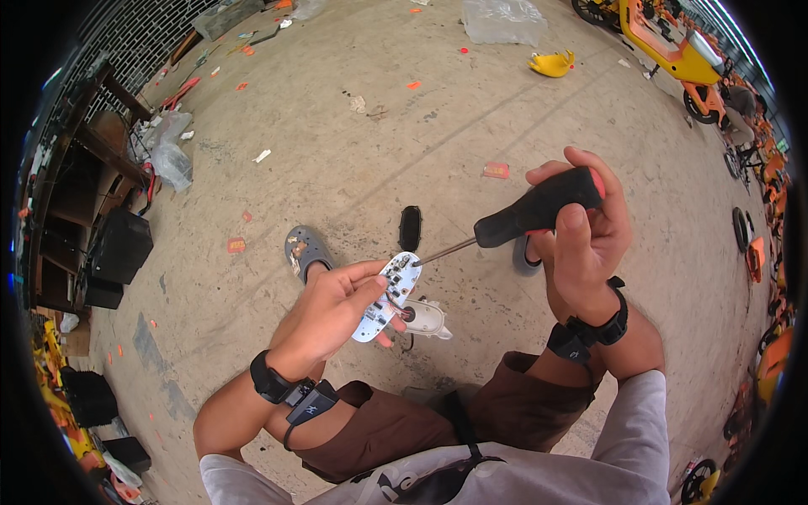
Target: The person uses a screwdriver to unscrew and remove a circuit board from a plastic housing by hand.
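Note:
My left hand (332, 316) grips a small white circuit board (389, 295), held tilted in front of my knees. A white plastic housing (427, 319) with a round dark hole sits just behind and under the board. My right hand (585, 236) is closed around the black handle of a screwdriver (539, 210) with a red end. Its thin metal shaft slants down to the left, and the tip touches the board's upper edge. Both wrists wear black bands.
Bare concrete floor with scattered orange scraps. A black oval part (410, 227) lies on the floor ahead, between my grey shoes (305, 250). Dark shelving and boxes (118, 244) stand at left. Yellow-orange bikes (673, 50) line the right side. A clear plastic bag (503, 21) lies far ahead.

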{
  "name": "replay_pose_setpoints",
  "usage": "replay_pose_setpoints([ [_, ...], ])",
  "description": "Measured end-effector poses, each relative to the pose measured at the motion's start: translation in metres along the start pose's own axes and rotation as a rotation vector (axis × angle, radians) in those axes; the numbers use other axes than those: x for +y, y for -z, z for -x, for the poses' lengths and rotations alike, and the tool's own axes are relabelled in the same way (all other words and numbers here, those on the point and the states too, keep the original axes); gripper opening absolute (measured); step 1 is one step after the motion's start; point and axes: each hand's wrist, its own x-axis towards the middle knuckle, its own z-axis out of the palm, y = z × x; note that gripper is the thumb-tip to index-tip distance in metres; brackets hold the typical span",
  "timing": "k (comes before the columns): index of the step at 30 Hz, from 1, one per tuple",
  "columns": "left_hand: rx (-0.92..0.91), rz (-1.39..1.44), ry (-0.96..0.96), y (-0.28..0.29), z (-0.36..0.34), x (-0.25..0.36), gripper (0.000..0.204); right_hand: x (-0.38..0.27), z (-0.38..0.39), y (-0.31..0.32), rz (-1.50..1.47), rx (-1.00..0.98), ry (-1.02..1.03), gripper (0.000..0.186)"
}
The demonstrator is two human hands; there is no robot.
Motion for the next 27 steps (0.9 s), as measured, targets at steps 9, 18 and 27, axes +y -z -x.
replay_pose_setpoints([
  [9,-0.001,-0.003,0.004,0.0,-0.001,-0.001,0.031,0.001,-0.002,0.002,0.007,-0.103,0.048,0.055],
  [18,0.054,-0.088,-0.064,0.018,-0.014,0.019,0.029,0.008,-0.03,-0.003,0.075,-0.196,0.195,0.059],
  [27,0.058,-0.146,-0.147,0.015,-0.029,0.063,0.032,0.015,-0.046,0.009,0.452,-0.066,0.471,0.055],
])
